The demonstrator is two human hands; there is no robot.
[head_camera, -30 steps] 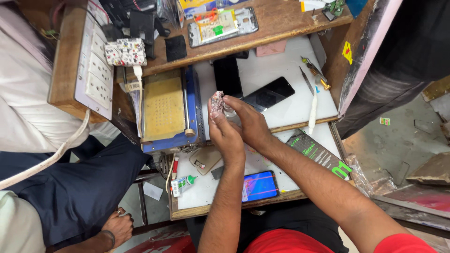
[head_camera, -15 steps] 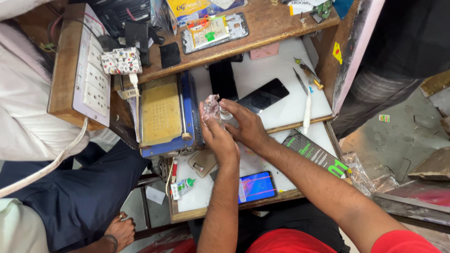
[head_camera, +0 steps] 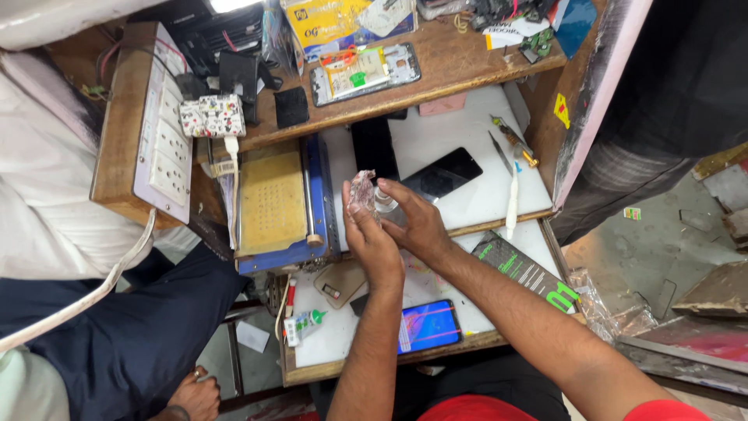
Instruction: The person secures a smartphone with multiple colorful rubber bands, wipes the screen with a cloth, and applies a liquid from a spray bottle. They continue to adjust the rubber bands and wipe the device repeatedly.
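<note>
The left hand [head_camera: 372, 238] pinches a crumpled piece of clear plastic film [head_camera: 360, 192] between thumb and fingertips, holding it upright above the white worktop [head_camera: 467, 204]. The right hand [head_camera: 417, 222] curls its fingers around a small clear bottle [head_camera: 384, 204], which sits just beside the film and touches the left hand's fingers. A black smartphone [head_camera: 442, 173] lies face up just beyond the knuckles. A lit phone with a blue screen [head_camera: 428, 326] rests near the front edge, under the forearms.

A phone repair workshop (opened phone [head_camera: 365, 72], tools [head_camera: 510, 140], switchboard [head_camera: 160, 152]).
</note>
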